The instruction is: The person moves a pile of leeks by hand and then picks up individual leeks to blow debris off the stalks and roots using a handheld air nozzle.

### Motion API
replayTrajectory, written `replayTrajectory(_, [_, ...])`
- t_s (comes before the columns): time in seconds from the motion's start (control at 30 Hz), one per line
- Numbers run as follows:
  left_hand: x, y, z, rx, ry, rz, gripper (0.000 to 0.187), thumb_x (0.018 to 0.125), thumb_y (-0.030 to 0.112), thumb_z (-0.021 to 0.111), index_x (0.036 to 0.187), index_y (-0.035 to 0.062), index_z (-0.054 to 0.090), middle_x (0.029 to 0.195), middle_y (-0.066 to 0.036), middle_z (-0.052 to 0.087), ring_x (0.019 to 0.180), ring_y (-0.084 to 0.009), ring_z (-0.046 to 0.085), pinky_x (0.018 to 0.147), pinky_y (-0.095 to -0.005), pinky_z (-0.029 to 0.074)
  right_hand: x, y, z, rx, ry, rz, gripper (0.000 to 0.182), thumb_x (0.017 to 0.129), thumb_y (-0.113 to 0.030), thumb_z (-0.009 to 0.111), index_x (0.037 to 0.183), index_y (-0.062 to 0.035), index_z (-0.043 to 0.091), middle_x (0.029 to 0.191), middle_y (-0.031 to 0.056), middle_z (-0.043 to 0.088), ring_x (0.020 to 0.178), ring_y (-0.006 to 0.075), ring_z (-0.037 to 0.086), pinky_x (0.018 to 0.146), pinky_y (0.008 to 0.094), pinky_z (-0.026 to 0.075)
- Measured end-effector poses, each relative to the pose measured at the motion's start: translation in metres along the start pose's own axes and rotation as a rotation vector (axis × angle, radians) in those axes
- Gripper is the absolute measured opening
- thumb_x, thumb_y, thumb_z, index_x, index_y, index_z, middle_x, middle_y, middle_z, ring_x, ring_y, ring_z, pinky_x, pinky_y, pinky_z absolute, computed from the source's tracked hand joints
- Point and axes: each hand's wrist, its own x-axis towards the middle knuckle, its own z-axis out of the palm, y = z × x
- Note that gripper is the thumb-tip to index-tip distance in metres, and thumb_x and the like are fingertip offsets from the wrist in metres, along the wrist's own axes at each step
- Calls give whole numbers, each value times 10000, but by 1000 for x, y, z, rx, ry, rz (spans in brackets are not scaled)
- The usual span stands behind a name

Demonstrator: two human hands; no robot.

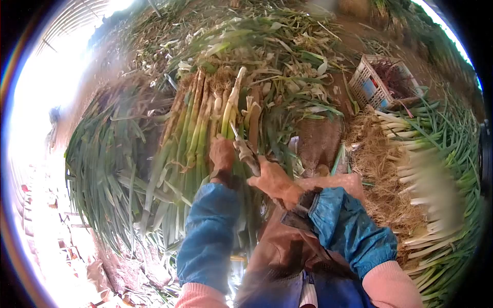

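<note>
My left hand (222, 153), in a dirty glove with a blue sleeve cover, grips the stalk of a green onion (231, 105) that points away from me. My right hand (275, 180), also gloved, holds a small knife or tool (245, 150) against that stalk just beside the left hand. A row of unpeeled, muddy green onions (192, 120) lies to the left of the held one, roots far, leaves toward me.
Peeled white-stalked onions (426, 179) are stacked at the right. A white plastic crate (382, 82) stands at the far right on bare earth. Trimmed leaves and skins (287, 56) litter the ground ahead. A dark green leaf heap (102, 164) spreads left.
</note>
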Motion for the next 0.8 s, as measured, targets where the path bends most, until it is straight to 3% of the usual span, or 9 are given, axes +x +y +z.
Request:
replayTrajectory(0.17, [4, 16, -43, -25, -239, -156, 251, 816, 253, 523, 950, 44, 557, 969, -204, 605, 920, -394, 584, 765, -476, 452, -4, 22, 7, 11, 8, 17, 567, 680, -286, 690, 1068, 59, 462, 836, 319, 595, 827, 451, 589, 755, 468, 460])
replayTrajectory(0.3, [-48, -6, -55, -185, -191, -20, 336, 775, 288, 580, 946, 2, 538, 938, -226, 611, 883, -411, 572, 779, -488, 432, -1, 21, 3, 42, 34, -2, 553, 692, -266, 680, 1061, 78, 452, 806, 326, 591, 803, 456, 593, 734, 470, 470])
replayTrajectory(0.37, [-73, -16, -60, -338, -266, -98, 330, 769, 261, 591, 942, -16, 553, 861, -226, 607, 827, -382, 585, 722, -455, 439, -3, 20, 3, 41, 61, -61, 543, 700, -257, 673, 1057, 84, 447, 793, 327, 590, 787, 457, 595, 727, 471, 474])
replayTrajectory(0.5, [-126, -1, -96, -682, -269, -149, 315, 771, 230, 578, 939, -36, 574, 776, -197, 590, 718, -299, 575, 632, -379, 435, -38, 5, 7, 18, -172, 60, 615, 710, -267, 672, 1130, 79, 386, 792, 324, 592, 780, 461, 599, 723, 481, 476])
replayTrajectory(0.53, [-132, -4, -90, -724, -272, -169, 310, 771, 223, 574, 938, -38, 571, 767, -187, 588, 699, -284, 568, 624, -370, 434, -54, 6, 10, -61, -138, -55, 639, 718, -270, 667, 1153, 84, 360, 798, 316, 597, 770, 458, 600, 719, 481, 479])
replayTrajectory(0.63, [-147, -5, -81, -767, -274, -229, 294, 775, 208, 561, 929, -42, 565, 750, -153, 583, 666, -232, 548, 606, -347, 428, -74, 1, 13, -147, -167, -19, 614, 726, -269, 653, 1136, 92, 373, 806, 317, 598, 766, 454, 602, 717, 480, 481])
replayTrajectory(0.73, [-165, 4, -90, -825, -281, -266, 283, 783, 202, 552, 927, -42, 561, 747, -122, 584, 666, -196, 543, 602, -337, 426, -56, 5, 21, -123, -84, -113, 562, 727, -262, 638, 1094, 88, 395, 806, 314, 599, 772, 458, 599, 722, 487, 479])
replayTrajectory(0.8, [-172, 13, -108, -846, -323, -308, 282, 787, 193, 542, 945, -40, 555, 735, -92, 580, 671, -173, 537, 603, -324, 428, -30, 0, 23, -146, -63, -68, 534, 726, -262, 628, 1068, 82, 405, 812, 315, 599, 787, 455, 599, 728, 483, 479])
